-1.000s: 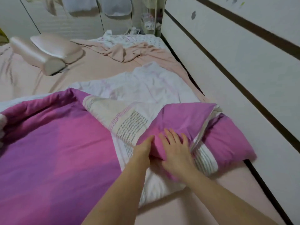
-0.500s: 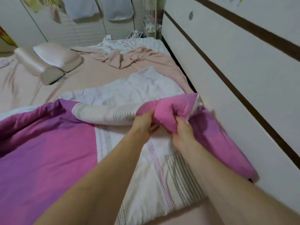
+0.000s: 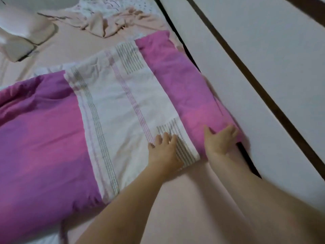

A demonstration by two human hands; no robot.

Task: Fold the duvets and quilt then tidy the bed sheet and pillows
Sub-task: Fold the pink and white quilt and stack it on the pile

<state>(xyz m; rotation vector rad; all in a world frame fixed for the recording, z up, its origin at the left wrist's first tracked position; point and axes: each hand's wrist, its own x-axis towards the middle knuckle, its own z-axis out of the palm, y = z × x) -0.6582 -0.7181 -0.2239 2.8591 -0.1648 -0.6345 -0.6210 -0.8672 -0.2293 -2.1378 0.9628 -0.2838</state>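
A wall (image 3: pixel 263 71) runs along the bed's edge from 12 to 4 o'clock, tight against the duvet (image 3: pixel 123 106). 2 pillows (image 3: pixel 22 32) sit at 10 o'clock, a crumpled sheet (image 3: pixel 109 23) at 12. The duvet lies spread across the middle. Left hand (image 3: pixel 164 152) presses flat, fingers straight, on its striped panel; right hand (image 3: pixel 219 140) rests released on its pink corner by the wall.

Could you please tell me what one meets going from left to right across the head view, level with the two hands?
Purple duvet panel → white striped duvet panel → left hand → right hand → white wall panel.
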